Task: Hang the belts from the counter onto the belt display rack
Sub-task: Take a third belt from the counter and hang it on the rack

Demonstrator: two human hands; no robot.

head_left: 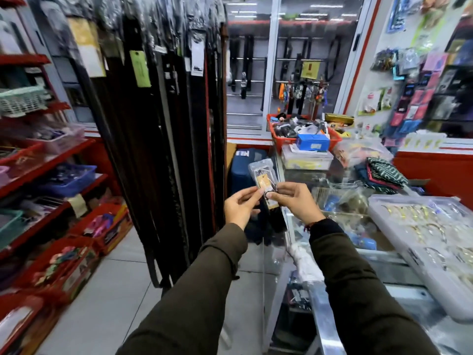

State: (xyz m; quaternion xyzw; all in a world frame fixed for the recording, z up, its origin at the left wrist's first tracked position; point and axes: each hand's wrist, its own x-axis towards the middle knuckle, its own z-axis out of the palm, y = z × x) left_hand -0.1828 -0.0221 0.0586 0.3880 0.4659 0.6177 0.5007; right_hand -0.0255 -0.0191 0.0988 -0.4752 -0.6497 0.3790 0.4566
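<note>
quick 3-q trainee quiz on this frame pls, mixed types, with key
1. True or false: both the left hand and the right hand hold the packaged belt.
2. The rack of hanging belts stands: A) left of the hands B) right of the hands C) behind the camera.
3. Fill in: the clear lidded tray on the glass counter lies to the person's ____.

Key: 1 true; 2 A; 3 right.

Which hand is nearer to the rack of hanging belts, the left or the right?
The left hand is nearer: it is just beside the right edge of the rack of hanging belts. The right hand is farther right, above the edge of the glass counter.
</note>
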